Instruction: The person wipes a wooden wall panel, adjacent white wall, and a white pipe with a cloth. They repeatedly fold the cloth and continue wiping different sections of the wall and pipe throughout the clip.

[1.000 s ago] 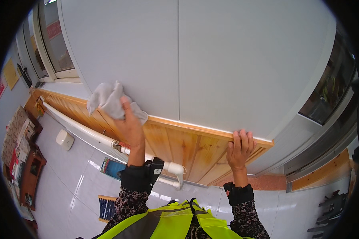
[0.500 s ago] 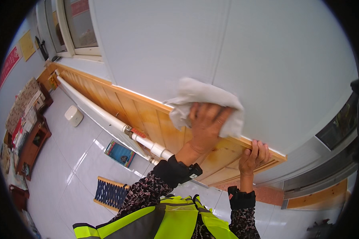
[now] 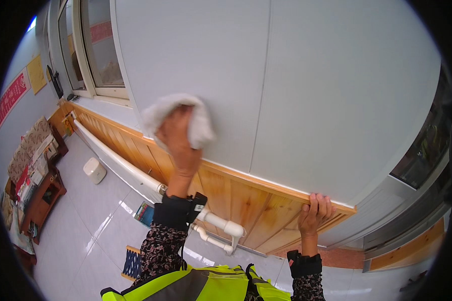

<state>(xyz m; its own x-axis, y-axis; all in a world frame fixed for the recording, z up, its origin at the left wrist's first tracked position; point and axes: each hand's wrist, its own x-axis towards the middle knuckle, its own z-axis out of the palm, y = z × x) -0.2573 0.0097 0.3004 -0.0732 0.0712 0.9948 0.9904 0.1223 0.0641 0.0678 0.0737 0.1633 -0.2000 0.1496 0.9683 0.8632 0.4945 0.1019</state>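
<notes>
A white cloth [image 3: 202, 123] is pressed against the pale wall panel [image 3: 311, 90] by my left hand [image 3: 178, 133], a little above the wooden ledge. The hand and cloth are somewhat blurred, with the fingers bent into the bunched fabric. My right hand [image 3: 315, 213] grips the wooden ledge [image 3: 266, 181] near its right end, its fingers curled over the top edge. Below the ledge runs orange-brown wood panelling [image 3: 236, 203].
White heating pipes [image 3: 231, 228] and a long white radiator [image 3: 118, 155] run along the panelling. A window [image 3: 101, 50] is at upper left. On the tiled floor are a white stool-like box [image 3: 94, 170], a blue box [image 3: 144, 213] and a folding stool [image 3: 132, 263]. A sofa [image 3: 32, 143] stands far left.
My left hand has slid the cloth leftward along the wall panel, toward the window. The right hand stays on the ledge near its right end.
</notes>
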